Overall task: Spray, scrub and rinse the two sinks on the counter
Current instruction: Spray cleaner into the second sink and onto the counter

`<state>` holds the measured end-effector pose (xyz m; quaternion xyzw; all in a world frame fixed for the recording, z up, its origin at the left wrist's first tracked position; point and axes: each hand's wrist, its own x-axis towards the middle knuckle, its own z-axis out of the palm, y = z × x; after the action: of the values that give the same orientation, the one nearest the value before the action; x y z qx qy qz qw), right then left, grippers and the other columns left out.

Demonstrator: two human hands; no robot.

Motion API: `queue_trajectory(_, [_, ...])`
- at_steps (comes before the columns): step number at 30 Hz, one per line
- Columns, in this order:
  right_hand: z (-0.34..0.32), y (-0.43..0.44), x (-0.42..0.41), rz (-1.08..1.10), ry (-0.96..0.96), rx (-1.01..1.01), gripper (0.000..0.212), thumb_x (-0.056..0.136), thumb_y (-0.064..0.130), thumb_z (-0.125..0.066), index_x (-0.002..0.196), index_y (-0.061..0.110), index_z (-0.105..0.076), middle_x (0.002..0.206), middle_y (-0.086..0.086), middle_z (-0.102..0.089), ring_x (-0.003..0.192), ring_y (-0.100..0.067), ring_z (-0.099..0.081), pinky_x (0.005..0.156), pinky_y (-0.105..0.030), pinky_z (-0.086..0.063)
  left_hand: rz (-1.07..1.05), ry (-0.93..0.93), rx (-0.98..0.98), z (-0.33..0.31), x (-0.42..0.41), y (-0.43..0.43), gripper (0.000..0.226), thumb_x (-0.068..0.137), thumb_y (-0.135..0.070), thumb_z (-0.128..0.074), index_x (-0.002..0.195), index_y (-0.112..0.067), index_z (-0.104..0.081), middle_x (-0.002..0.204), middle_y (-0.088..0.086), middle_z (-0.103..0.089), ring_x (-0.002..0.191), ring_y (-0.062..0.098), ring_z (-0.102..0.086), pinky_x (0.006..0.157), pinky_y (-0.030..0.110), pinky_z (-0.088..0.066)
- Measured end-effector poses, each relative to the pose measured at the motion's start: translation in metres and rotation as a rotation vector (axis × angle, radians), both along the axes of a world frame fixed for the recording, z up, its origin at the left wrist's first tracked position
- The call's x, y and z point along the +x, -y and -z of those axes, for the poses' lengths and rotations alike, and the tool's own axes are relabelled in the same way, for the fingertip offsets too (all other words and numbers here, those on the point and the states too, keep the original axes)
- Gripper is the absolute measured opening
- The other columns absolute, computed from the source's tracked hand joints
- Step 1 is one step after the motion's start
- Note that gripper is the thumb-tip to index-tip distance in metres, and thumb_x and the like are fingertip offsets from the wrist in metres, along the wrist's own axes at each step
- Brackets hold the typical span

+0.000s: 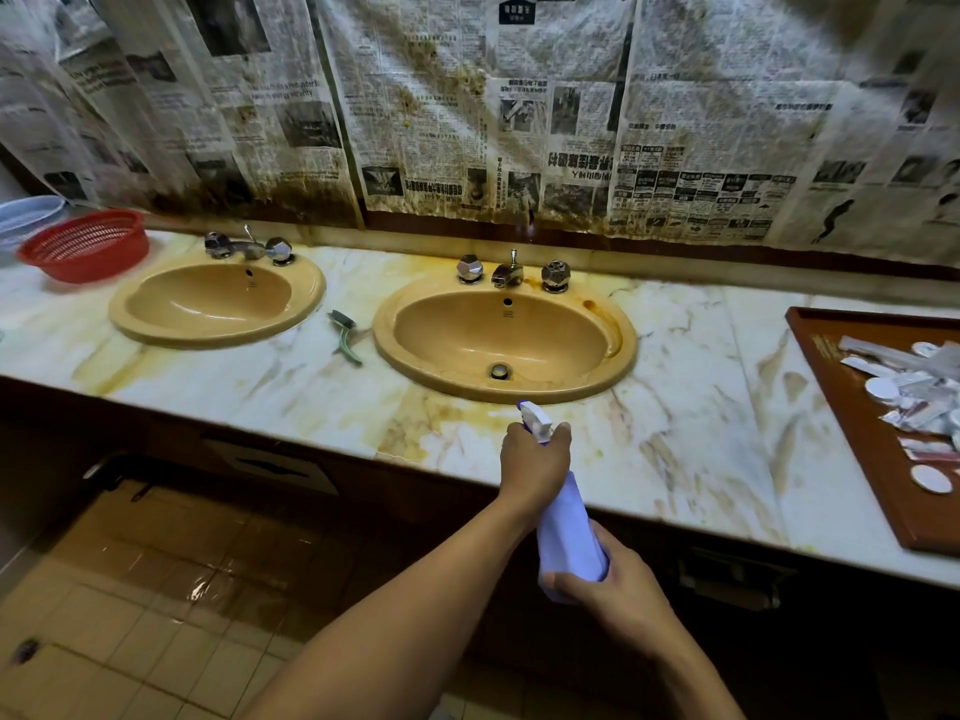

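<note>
Two tan oval sinks are set in a stained marble counter (701, 407): the left sink (156, 332) and the right sink (571, 389), each with chrome taps behind it. A lilac spray bottle (569, 537) with a white nozzle points toward the right sink from the counter's front edge. My left hand (532, 462) grips the bottle's neck at the trigger. Around the bottle's base my right hand (618, 584) is curled. A green-handled scrub brush (345, 337) lies on the counter between the sinks.
A red plastic basket (85, 244) and a pale blue one (28, 215) stand at the counter's far left. A brown tray (852, 407) with small packets and white lids sits at the right. Stained newspaper covers the wall. Below, the tiled floor looks wet.
</note>
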<state>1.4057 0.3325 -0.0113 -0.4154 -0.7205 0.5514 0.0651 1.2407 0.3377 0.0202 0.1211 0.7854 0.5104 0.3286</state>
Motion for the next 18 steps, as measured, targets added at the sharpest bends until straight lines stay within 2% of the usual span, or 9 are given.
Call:
queue_trajectory(4, [0.000,-0.003,-0.002,0.012,-0.002,0.014,0.082,0.077,0.038,-0.085,0.149,0.031,-0.049,0.131,0.009,-0.065,0.103,0.000,-0.060,0.069,-0.008,-0.043,-0.005,0.028,0.002,-0.002,0.001,-0.006,0.055,0.087,-0.053,-0.063,0.116,-0.008,-0.056,0.117,0.010,-0.061,0.103,0.025,-0.064,0.078,0.035,-0.047])
queue_trajectory(7, [-0.002,-0.004,-0.003,0.009,-0.003,0.021,0.079,0.078,0.037,-0.085,0.148,0.031,-0.050,0.124,0.013,-0.063,0.097,0.010,-0.056,0.063,-0.006,-0.043,0.006,-0.026,-0.012,-0.001,-0.002,-0.009,0.045,0.091,-0.046,-0.061,0.109,-0.005,-0.058,0.109,0.011,-0.065,0.100,0.027,-0.065,0.078,0.035,-0.050])
queue_trajectory(11, [-0.002,-0.005,0.000,0.003,0.001,0.024,0.077,0.075,0.034,-0.086,0.145,0.034,-0.052,0.123,0.014,-0.066,0.100,0.010,-0.057,0.067,-0.007,-0.046,0.028,-0.054,-0.100,0.000,-0.008,-0.011,0.033,0.096,-0.035,-0.051,0.110,-0.007,-0.059,0.107,0.009,-0.067,0.101,0.030,-0.066,0.087,0.036,-0.054])
queue_trajectory(14, [-0.001,-0.005,0.000,-0.006,-0.004,0.011,0.076,0.074,0.036,-0.086,0.143,0.035,-0.054,0.124,0.013,-0.067,0.104,0.004,-0.060,0.073,-0.013,-0.047,0.030,-0.021,-0.095,0.003,-0.008,-0.011,0.031,0.097,-0.035,-0.053,0.112,-0.008,-0.058,0.104,0.006,-0.064,0.096,0.026,-0.065,0.080,0.033,-0.052])
queue_trajectory(16, [0.001,-0.006,0.000,-0.009,-0.010,-0.003,0.076,0.075,0.036,-0.085,0.144,0.033,-0.053,0.127,0.010,-0.067,0.106,-0.001,-0.062,0.075,-0.015,-0.047,0.019,0.013,-0.042,0.005,-0.004,-0.011,0.033,0.097,-0.038,-0.058,0.112,-0.009,-0.055,0.100,0.002,-0.062,0.089,0.016,-0.063,0.072,0.030,-0.049])
queue_trajectory(18, [0.001,-0.007,0.000,-0.012,-0.008,-0.010,0.083,0.077,0.038,-0.085,0.151,0.030,-0.048,0.136,0.006,-0.065,0.113,-0.008,-0.062,0.080,-0.017,-0.048,0.002,0.029,0.000,0.004,-0.001,-0.012,0.036,0.097,-0.042,-0.062,0.110,-0.009,-0.054,0.098,0.001,-0.060,0.084,0.011,-0.060,0.066,0.027,-0.044])
